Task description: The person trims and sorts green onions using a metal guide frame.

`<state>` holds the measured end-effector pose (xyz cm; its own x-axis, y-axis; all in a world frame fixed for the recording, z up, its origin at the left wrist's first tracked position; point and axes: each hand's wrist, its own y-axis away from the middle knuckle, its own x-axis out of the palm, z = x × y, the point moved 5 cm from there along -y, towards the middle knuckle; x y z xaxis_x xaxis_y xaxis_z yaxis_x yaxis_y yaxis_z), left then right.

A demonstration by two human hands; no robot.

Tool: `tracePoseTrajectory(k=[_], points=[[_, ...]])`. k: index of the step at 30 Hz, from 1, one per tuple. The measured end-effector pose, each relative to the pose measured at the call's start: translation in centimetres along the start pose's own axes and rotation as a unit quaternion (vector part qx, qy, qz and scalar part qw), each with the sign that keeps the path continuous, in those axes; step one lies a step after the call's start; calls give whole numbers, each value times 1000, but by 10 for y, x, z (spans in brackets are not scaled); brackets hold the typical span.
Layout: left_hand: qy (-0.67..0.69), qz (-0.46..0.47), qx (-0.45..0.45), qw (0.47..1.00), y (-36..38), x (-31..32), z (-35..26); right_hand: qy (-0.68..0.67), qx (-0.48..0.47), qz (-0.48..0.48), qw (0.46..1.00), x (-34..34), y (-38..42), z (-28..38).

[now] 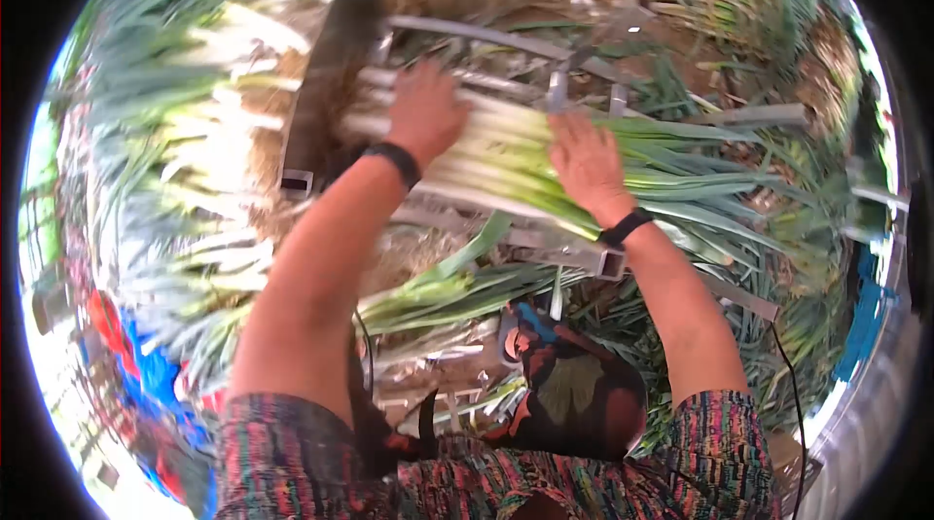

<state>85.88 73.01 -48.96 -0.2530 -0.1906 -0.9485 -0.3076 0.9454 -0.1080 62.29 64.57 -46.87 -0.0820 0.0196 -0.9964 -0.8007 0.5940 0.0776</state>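
Note:
A row of leeks lies across a metal frame, their pale root ends to the left and green leaves to the right. On the white stalks near the roots rests my left hand, fingers stretched out and slightly blurred. My right hand lies flat on the leeks where white turns to green, its fingers extended. Beside the root ends stands a dark upright board on the frame. Square metal bars run under and along the row. Neither hand is wrapped around a stalk.
Many more leeks are heaped at the left with roots facing the frame. Loose leeks lie just in front of it. Leaf scraps and soil cover the ground at the back right. A patterned cap shows close below.

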Motion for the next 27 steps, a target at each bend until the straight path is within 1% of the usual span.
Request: tracePoseTrajectory(k=[1,2,3,4,5,6,7,8,9,10,11,12,13,14,15,16,17,18,19,20,21,22,23,24,25,26,27], points=[[59,54,31,996,-2,-37,-13,-10,9,-2,1000,3,-1,0],[135,-39,115,983,5,-64,-23,-18,3,4,1000,5,1,3],[206,61,114,970,10,-111,-32,-22,1,7,1000,1,1,3],[266,75,131,952,25,-167,-32,-22,-2,8,1000,-3,-2,1],[317,57,133,937,41,-209,-17,-24,-4,13,1000,-3,-4,0],[371,51,102,922,57,-247,7,-26,-6,17,999,-3,-3,1],[373,38,85,923,76,-281,42,-25,-7,20,999,-4,-4,-1],[326,-36,0,945,104,-298,98,-27,-10,23,999,-5,-6,-4],[289,-26,-84,953,138,-321,138,-31,-14,28,999,-4,-6,-5],[258,-47,-155,952,177,-329,179,-37,-18,34,999,-2,-6,-5],[138,-10,-217,966,220,-332,213,-40,-35,29,998,-4,-6,-5],[113,7,-265,958,274,-315,265,-45,-45,38,997,-1,-5,-7],[156,1,-294,943,317,-294,291,-48,-55,46,996,2,-7,-10],[139,42,-371,917,357,-270,314,-51,-63,54,995,1,-11,-15],[140,62,-377,913,374,-250,312,-78,-76,60,992,-2,-15,-25],[156,58,-398,902,402,-214,329,-106,-87,68,988,-5,-19,-34],[267,28,-393,879,427,-168,355,-135,-98,76,983,-7,-20,-37],[261,36,-438,860,442,-131,371,-177,-47,95,978,-25,-19,-38],[247,16,-429,869,443,-106,373,-217,6,114,969,-45,-16,-41],[251,-10,-431,867,436,-87,371,-299,18,100,949,-55,-10,-48],[280,-16,-472,836,445,-43,396,-312,61,113,941,-72,-1,-51],[362,-36,-495,789,439,-13,409,-310,77,125,939,-91,9,-52],[371,-56,-557,741,410,-27,387,-321,114,121,933,-110,18,-46],[389,-106,-560,723,395,-14,393,-333,136,110,927,-123,28,-44],[391,-154,-561,713,383,0,407,-318,113,103,936,-138,37,-45],[391,-202,-562,701,373,15,422,-313,140,96,935,-153,47,-40],[368,-241,-578,687,365,28,438,-328,124,73,934,-168,55,-33]])
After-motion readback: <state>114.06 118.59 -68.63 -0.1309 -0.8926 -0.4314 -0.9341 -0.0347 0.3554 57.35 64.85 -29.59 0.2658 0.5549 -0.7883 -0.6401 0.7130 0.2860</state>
